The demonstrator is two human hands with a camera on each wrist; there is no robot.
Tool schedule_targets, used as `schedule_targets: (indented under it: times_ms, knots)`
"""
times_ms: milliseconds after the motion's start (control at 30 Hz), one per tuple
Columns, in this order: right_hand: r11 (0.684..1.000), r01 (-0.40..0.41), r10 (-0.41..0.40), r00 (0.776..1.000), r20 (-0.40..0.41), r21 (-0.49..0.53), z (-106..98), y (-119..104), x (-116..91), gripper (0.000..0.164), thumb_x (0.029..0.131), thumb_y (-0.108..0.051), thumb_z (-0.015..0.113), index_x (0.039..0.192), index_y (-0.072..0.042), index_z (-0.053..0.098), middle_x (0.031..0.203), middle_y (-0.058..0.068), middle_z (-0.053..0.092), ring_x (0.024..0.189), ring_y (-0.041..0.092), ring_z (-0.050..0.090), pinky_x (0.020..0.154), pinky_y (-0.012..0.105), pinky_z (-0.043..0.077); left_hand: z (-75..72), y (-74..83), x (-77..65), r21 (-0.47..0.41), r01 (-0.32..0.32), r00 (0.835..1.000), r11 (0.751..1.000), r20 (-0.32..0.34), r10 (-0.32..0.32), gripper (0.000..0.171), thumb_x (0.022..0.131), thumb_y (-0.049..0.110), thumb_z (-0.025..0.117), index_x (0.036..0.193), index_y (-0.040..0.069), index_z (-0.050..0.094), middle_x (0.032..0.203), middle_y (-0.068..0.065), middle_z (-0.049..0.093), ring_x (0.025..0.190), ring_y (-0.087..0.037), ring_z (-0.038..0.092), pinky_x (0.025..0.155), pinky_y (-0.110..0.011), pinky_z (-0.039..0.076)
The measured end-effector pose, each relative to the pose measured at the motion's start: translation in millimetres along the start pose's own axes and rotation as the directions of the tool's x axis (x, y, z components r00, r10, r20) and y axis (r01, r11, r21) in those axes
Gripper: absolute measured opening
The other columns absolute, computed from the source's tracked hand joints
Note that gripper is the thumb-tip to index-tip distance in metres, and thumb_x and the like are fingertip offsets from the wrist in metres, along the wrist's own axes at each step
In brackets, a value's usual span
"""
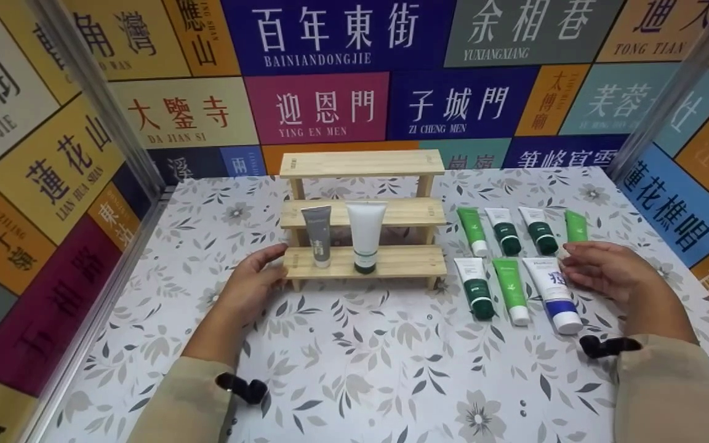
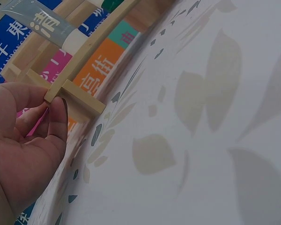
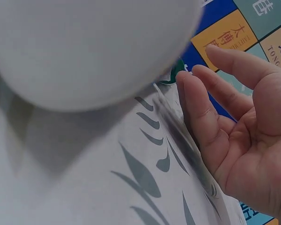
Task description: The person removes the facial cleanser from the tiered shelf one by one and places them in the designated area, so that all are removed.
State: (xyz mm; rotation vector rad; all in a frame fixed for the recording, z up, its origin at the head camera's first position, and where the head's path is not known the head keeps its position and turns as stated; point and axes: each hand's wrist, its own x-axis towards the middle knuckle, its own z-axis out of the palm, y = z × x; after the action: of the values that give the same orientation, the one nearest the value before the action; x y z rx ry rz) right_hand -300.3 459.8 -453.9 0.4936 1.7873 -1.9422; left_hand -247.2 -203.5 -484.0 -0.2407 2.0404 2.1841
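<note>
My left hand (image 1: 257, 284) pinches the left end of the bottom step of a three-step wooden display rack (image 1: 385, 266); in the left wrist view thumb and fingers close on that end (image 2: 50, 95). Upright on this step stand a small grey tube (image 1: 317, 237) and a larger white tube (image 1: 365, 237) with a dark green cap. My right hand (image 1: 613, 271) has its fingers loosely bent beside a white tube with a blue band (image 1: 554, 289), fingertips close to its edge. The right wrist view shows the hand (image 3: 243, 136) holding nothing, a blurred white round shape (image 3: 93, 51) close to the lens.
Right of the rack, several tubes lie in two rows: green ones (image 1: 472, 231) (image 1: 510, 286) and white-and-dark-green ones (image 1: 502, 231) (image 1: 474, 286). Another green tube (image 1: 576, 226) lies behind my right hand. Colourful sign-covered walls (image 1: 317, 107) enclose the floral-patterned table (image 1: 391, 369).
</note>
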Motion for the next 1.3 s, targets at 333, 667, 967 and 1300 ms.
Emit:
schedule_targets:
  times_ms: [333, 667, 967, 1300]
  knots:
    - [0.999, -0.002, 0.003, 1.0, -0.021, 0.043, -7.0, 0.5, -3.4, 0.015, 0.099, -0.025, 0.078, 0.113, -0.03, 0.08, 0.105, -0.002, 0.081, 0.095, 0.015, 0.079, 0.089, 0.028, 0.064, 0.2, -0.2, 1.2, 0.009, 0.011, 1.0, 1.0, 0.002, -0.011, 0.055, 0.103, 0.002, 0.06, 0.157, 0.01, 0.052, 0.159, -0.007, 0.054, 0.115, -0.013, 0.067, 0.09, -0.023, 0.055]
    - [0.997, -0.005, 0.01, 0.998, -0.065, 0.082, -3.5, -6.7, -7.7, 0.02, 0.096, -0.027, 0.082, 0.116, -0.029, 0.08, 0.105, -0.002, 0.078, 0.091, 0.017, 0.078, 0.084, 0.03, 0.065, 0.1, -0.2, 0.2, 0.024, 0.01, 1.0, 1.0, 0.01, -0.01, 0.054, 0.104, 0.003, 0.059, 0.157, 0.011, 0.052, 0.162, -0.004, 0.051, 0.121, -0.015, 0.066, 0.093, -0.024, 0.055]
    - [0.984, 0.177, -0.177, 0.984, 0.007, -0.004, 29.1, -19.1, -12.0, 0.012, 0.102, -0.024, 0.075, 0.112, -0.029, 0.079, 0.103, -0.004, 0.077, 0.087, 0.015, 0.078, 0.079, 0.027, 0.065, -0.6, -0.2, 0.3, 0.038, -0.009, 1.0, 0.999, 0.015, 0.008, 0.055, 0.104, 0.002, 0.059, 0.158, 0.009, 0.051, 0.163, -0.007, 0.05, 0.117, -0.013, 0.067, 0.091, -0.024, 0.056]
    - [0.949, 0.315, -0.312, 0.947, 0.075, -0.026, 81.3, -26.6, -19.2, 0.015, 0.101, -0.019, 0.076, 0.116, -0.019, 0.076, 0.1, 0.0, 0.075, 0.083, 0.017, 0.078, 0.073, 0.027, 0.065, -1.9, 0.1, 0.2, 0.035, 0.018, 1.0, 0.999, 0.008, -0.018, 0.055, 0.104, 0.004, 0.06, 0.158, 0.011, 0.051, 0.163, -0.006, 0.05, 0.118, -0.013, 0.067, 0.092, -0.023, 0.055]
